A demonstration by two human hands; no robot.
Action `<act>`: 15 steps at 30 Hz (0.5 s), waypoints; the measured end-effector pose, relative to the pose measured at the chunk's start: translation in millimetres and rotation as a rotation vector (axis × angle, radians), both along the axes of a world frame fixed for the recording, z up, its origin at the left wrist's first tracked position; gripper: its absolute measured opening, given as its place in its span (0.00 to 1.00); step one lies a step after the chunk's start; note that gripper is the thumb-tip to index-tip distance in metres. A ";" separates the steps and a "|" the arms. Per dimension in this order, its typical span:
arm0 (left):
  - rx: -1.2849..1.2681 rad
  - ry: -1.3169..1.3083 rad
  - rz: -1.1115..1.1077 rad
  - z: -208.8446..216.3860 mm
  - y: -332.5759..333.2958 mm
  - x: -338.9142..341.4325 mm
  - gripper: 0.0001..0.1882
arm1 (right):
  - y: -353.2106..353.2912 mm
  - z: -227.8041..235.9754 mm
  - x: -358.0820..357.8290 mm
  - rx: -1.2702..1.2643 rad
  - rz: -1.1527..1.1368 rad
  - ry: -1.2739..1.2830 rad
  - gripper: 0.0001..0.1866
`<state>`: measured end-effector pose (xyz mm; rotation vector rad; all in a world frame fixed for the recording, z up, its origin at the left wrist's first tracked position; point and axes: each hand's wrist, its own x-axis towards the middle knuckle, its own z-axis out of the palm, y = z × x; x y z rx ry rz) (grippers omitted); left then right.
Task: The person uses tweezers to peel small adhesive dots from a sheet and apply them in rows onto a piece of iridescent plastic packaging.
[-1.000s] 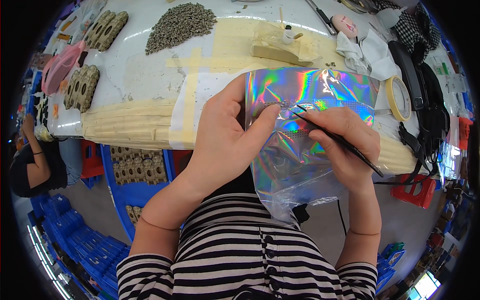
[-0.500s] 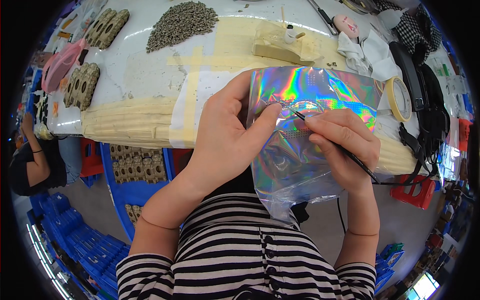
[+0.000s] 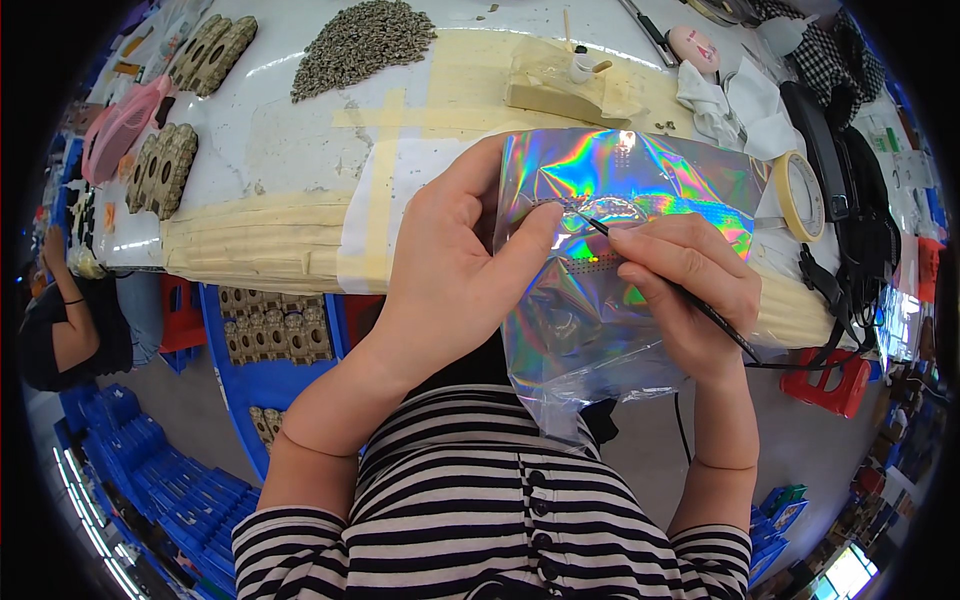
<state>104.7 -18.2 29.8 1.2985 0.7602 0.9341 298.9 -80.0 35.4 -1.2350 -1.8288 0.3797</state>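
Note:
My left hand (image 3: 455, 255) grips the left edge of a shiny rainbow-coloured holographic plastic bag (image 3: 600, 330), its thumb pressed on the face and the other fingers mostly hidden behind. Rows of small dark dots run across the bag's upper half. In a pinch, my right hand (image 3: 690, 290) holds a slim black pointed tool (image 3: 715, 318). The tool's tip points up and left, at the dots close to my left thumb. Glare on the film hides whether the tip touches it.
Beyond the bag lie a heap of small metallic parts (image 3: 362, 48) and a covered block with a small cup (image 3: 582, 68). A tape roll (image 3: 798, 197) stands on the right. Left are camouflage-patterned pieces (image 3: 163, 172) and a pink fan-like object (image 3: 122, 130). Another person (image 3: 80, 320) sits far left.
The bag's reflections have shifted with a slight tilt of the film. My left thumb and the tool's tip have moved only a little.

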 end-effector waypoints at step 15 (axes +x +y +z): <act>-0.003 0.002 -0.002 -1.2 -0.3 0.1 0.17 | -0.2 1.6 -0.2 0.002 0.009 0.013 0.13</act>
